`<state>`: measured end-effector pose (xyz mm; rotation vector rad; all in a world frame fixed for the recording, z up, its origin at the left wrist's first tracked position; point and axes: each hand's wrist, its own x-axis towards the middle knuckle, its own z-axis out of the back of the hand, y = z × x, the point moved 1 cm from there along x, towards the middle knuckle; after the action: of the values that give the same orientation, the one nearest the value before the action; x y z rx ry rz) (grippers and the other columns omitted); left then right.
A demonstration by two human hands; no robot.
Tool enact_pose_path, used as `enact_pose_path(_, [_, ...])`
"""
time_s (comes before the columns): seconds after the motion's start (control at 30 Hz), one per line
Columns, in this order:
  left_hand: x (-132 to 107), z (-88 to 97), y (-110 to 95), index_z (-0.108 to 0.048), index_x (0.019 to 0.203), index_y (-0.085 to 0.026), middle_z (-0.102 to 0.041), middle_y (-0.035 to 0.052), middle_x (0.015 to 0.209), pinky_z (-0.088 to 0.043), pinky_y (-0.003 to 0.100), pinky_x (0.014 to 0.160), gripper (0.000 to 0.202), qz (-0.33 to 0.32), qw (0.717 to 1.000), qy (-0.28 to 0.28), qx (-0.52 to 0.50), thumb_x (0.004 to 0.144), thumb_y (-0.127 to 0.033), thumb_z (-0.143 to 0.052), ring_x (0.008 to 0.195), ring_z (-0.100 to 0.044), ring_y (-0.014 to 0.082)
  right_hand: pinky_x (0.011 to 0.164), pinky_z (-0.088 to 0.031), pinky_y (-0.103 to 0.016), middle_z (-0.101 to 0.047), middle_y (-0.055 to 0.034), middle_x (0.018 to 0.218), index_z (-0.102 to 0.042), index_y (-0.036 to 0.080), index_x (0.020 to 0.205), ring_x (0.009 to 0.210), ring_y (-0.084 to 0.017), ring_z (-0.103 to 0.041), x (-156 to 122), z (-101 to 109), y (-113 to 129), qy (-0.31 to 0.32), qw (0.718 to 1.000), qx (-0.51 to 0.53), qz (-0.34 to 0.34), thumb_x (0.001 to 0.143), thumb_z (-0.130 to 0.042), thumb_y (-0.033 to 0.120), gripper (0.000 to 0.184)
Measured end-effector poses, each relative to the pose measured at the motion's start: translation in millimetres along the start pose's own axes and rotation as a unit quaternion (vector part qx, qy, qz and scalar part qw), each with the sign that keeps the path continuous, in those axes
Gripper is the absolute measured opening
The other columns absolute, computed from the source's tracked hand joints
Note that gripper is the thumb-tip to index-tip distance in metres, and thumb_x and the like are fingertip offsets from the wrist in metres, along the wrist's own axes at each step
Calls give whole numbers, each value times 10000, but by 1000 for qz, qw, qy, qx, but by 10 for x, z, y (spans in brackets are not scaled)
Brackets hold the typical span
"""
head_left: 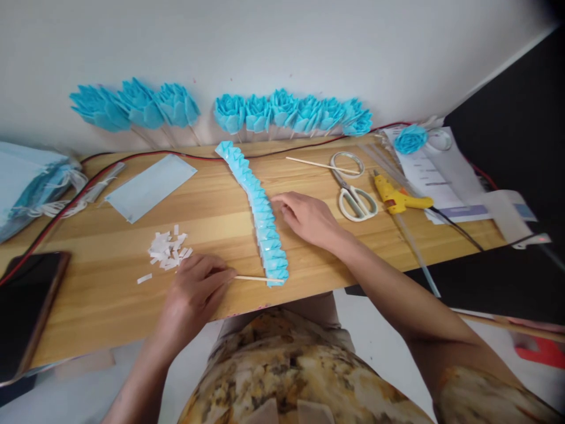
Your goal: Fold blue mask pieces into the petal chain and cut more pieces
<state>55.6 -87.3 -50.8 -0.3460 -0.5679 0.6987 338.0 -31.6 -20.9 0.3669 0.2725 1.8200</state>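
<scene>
A: What lies in the middle?

B: A bright-blue strip of pleated, overlapping sheet material [260,215], flat on the light wood-grain table [212,212]. Take it as the dial's centre, twelve on the far side.

A: And the left hand [196,288]?

B: At between seven and eight o'clock. Its fingers grasp one end of a thin, pale wooden stick [253,278]; the stick's other end lies across the strip's near end, at six.

A: The right hand [311,221]?

B: At three, fingers loosely curled and grasping nothing that shows. The index fingertip is at the strip's edge; I cannot tell whether it presses there.

A: What's around them?

B: By the left hand, at eight, a loose pile of small white rectangular scraps [168,250]. Between nine and ten, a flat pale-blue rectangular sheet [150,187]. Near three, beyond the right hand, white-handled metal scissors [347,188], then a yellow plastic glue gun [397,200]. Toward two, a second thin wooden stick [309,163] reaches over a pale ring-shaped tape roll [361,166].

A: Any flowers?

B: Blue layered flowers on sticks: three [141,106] between ten and eleven, a longer row [285,109] from eleven to one.
</scene>
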Motion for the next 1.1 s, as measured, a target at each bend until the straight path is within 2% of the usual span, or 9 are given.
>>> enact_pose_path(0.17, [-16,-2,34,-692,1062,-210,-670,73,991,-451,365,780,200,2,1000,-1,1,898,-109,-636,888,-595,207,817,-479,-346,-714,-89,1062,-617,203,1265,965,-226,-654,-266,190,-97,-78,997,-14,4,998,-421,229,332])
enact_pose_path(0.3, [-5,6,28,-690,1061,-215,-667,69,987,-454,363,769,206,-8,1000,-3,-1,896,-105,-638,875,-596,203,873,-497,-415,-706,-116,1105,-605,197,1294,1040,-284,-643,-668,635,-709,-146,977,-128,-93,930,-421,151,410])
enact_pose_path(0.43, [-3,-9,46,-687,1076,-212,-666,72,1004,-458,368,775,214,-14,1000,-2,4,896,-106,-640,891,-601,205,893,-493,-500,-714,-191,1144,-588,122,1356,1079,-367,-645,-1003,973,-1377,-26,944,-287,-162,858,-442,87,520])
enact_pose_path(0.5, [-13,-25,69,-689,1076,-219,-666,68,1005,-461,363,769,208,-18,1000,-9,4,899,-120,-641,885,-602,199,898,-498,-482,-694,-218,1204,-550,77,1392,1109,-360,-639,-1092,986,-1581,26,941,-302,-152,855,-432,71,550])
enact_pose_path(0.57, [-24,-37,94,-695,1073,-225,-669,62,998,-466,355,762,199,-20,1000,-17,5,903,-138,-640,873,-607,193,914,-500,-463,-648,-212,1310,-534,94,1409,1150,-342,-619,-1139,931,-1711,19,944,-293,-150,867,-446,92,549])
enact_pose_path(0.7, [-25,-37,118,-708,1041,-229,-678,57,978,-472,347,749,155,-19,999,-25,10,913,-179,-634,855,-612,190,982,-472,-438,-659,-186,1287,-570,123,1373,1179,-308,-583,-1206,830,-1886,-50,955,-262,-129,901,-438,133,490])
enact_pose_path(0.83, [-2,-22,115,-712,1021,-232,-684,52,971,-472,341,748,136,-22,999,-28,10,925,-203,-622,857,-619,193,1005,-444,-429,-710,-182,1173,-531,87,1405,1118,-297,-590,-1295,896,-1996,-124,956,-227,-138,908,-401,127,516])
enact_pose_path(1.0, [14,-18,111,-717,1003,-234,-682,47,950,-468,337,747,124,-23,999,-35,9,926,-215,-622,832,-621,186,990,-418,-453,-660,-207,1274,-530,81,1407,1177,-335,-562,-1330,962,-1915,-97,953,-244,-153,901,-446,169,521])
enact_pose_path(1.1, [14,-16,94,-721,1001,-224,-687,59,949,-474,344,752,131,-11,999,-28,13,936,-221,-608,842,-623,192,907,-424,-436,-641,-249,1300,-449,77,1486,1160,-362,-560,-1322,929,-1853,-68,950,-247,-177,873,-560,226,640])
